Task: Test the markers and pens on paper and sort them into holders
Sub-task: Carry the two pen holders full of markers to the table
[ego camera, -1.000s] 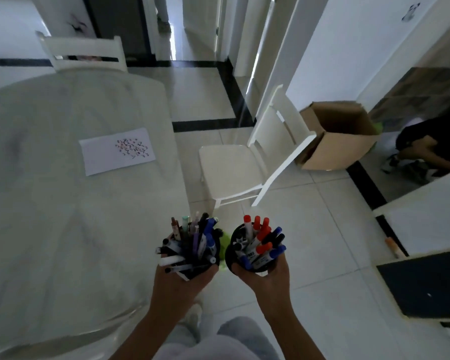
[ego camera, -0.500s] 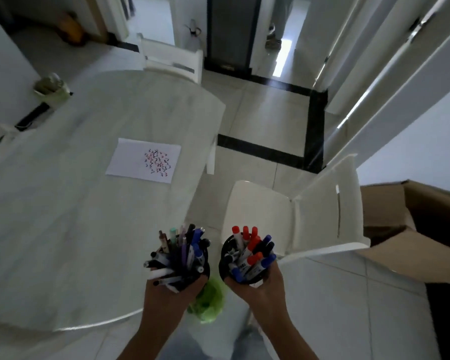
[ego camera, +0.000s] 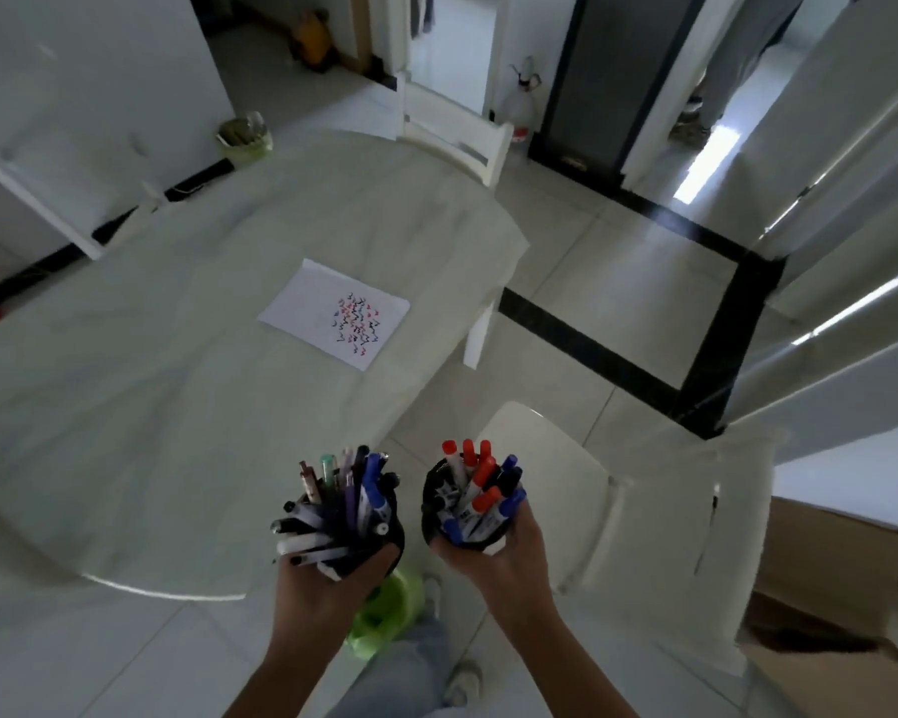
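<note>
My left hand (ego camera: 327,588) grips a black holder (ego camera: 384,531) from below; it is packed with several pens (ego camera: 343,494), black, purple, blue and green. My right hand (ego camera: 499,557) grips a second black holder (ego camera: 431,505) full of several red- and blue-capped markers (ego camera: 480,484). Both holders hang in the air beyond the near right edge of the white table (ego camera: 177,406). On the table lies a sheet of paper (ego camera: 302,308) covered with red, blue and black test squiggles.
A white chair (ego camera: 638,505) stands right of my hands, another (ego camera: 452,132) at the table's far end. A green bag (ego camera: 384,608) lies on the floor by my feet. A cardboard box (ego camera: 830,567) sits at the right. A glass jar (ego camera: 245,134) stands beyond the table.
The view has swung left and I have stepped closer to the table; the paper now lies nearer ahead. Both hands keep holding the holders side by side.
</note>
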